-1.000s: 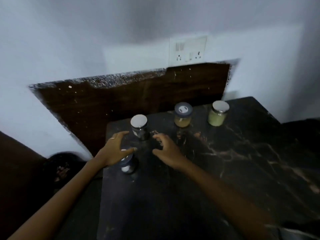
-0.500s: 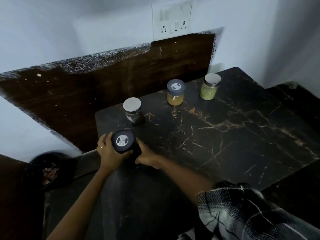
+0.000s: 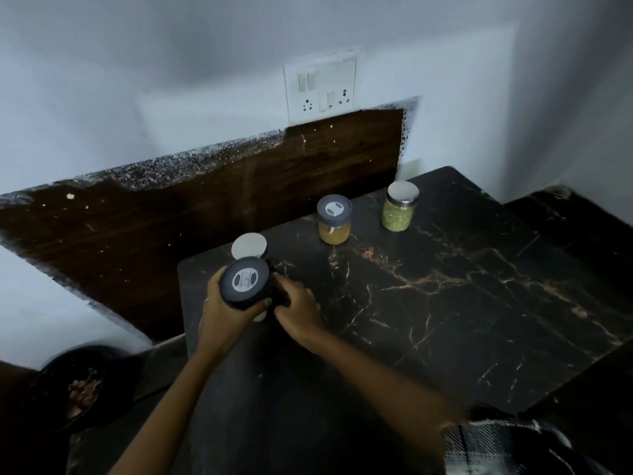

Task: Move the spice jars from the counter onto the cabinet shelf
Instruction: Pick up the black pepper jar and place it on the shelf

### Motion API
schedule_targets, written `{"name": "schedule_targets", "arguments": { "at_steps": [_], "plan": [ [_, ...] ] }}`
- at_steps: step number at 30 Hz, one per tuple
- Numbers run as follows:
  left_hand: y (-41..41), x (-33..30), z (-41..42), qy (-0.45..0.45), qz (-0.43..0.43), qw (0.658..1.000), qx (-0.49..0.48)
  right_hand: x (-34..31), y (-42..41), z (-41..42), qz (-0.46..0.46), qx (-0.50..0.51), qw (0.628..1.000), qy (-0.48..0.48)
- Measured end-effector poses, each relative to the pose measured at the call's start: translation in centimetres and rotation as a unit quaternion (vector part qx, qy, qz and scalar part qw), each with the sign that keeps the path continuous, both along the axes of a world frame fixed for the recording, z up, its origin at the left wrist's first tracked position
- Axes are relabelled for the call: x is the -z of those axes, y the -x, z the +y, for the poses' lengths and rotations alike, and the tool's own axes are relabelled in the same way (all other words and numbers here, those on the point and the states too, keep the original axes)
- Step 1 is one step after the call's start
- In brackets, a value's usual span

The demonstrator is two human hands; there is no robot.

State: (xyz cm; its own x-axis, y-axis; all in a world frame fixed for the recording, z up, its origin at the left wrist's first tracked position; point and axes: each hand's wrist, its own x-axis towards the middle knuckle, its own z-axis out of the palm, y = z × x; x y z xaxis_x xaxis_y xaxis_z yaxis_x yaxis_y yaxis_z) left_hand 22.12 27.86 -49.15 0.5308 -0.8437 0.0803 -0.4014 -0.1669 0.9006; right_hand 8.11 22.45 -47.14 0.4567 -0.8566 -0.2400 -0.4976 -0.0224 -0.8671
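Observation:
A dark-lidded spice jar (image 3: 244,282) is lifted off the black marble counter (image 3: 445,303), its grey lid facing me. My left hand (image 3: 222,317) grips it from the left and below; my right hand (image 3: 296,310) holds its right side. Just behind it stands a jar with a white lid (image 3: 249,246), partly hidden. Further back are a grey-lidded jar of yellow spice (image 3: 334,219) and a steel-lidded jar of green spice (image 3: 400,206). No cabinet shelf is in view.
A dark wooden backsplash (image 3: 171,228) runs behind the counter, with a switch and socket plate (image 3: 320,85) on the white wall above it. A dark bowl with some contents (image 3: 73,389) sits low at the left, beyond the counter's edge.
Both hands closed round the dark-lidded jar and raised it off the counter; it now sits higher, overlapping the white-lidded jar. The camera view shifted.

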Motion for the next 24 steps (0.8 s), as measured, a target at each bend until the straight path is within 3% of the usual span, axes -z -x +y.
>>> {"name": "schedule_targets", "arguments": {
  "at_steps": [7, 11, 18, 24],
  "plan": [
    [5.8, -11.0, -7.0, 0.109, 0.004, 0.994, 0.004, -9.1, 4.3, -5.6, -0.163, 0.133, 0.966, 0.148],
    [9.5, -17.7, -10.5, 0.173, 0.041, 0.984, 0.009, -14.8, 7.6, -8.7, -0.255, 0.150, 0.934, 0.201],
    [16.4, -28.6, -13.6, 0.248, 0.126, 0.956, 0.088, -23.4, 14.8, -12.4, -0.471, 0.071, 0.876, 0.069],
    [21.1, -33.1, -14.9, 0.245, 0.178, 0.936, 0.179, -26.2, 19.5, -13.3, -0.534, -0.066, 0.840, -0.068]
  ]
}}
